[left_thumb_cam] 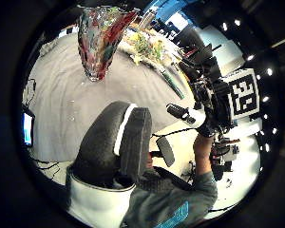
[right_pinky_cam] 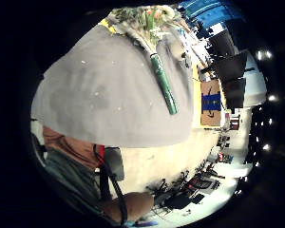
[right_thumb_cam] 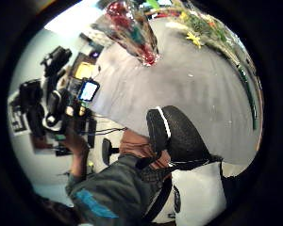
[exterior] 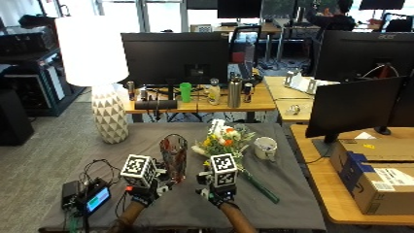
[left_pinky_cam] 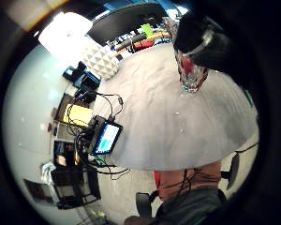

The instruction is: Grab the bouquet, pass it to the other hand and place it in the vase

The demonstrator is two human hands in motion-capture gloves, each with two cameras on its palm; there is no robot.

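We see the bouquet [exterior: 228,141] lying on the table [exterior: 284,204], blooms at twelve o'clock and stem [exterior: 260,187] trailing toward five, so the right hand [exterior: 218,191], just at its nine o'clock, could take it. The vase [exterior: 173,156] stands upright and, as far as we can tell, has no flowers in it, beside the left hand [exterior: 144,187]. Neither hand holds anything; how their fingers are set we cannot tell.

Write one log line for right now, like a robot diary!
bouquet: lying on table, untouched | vase: upright, empty | left hand, right hand: hovering, holding nothing
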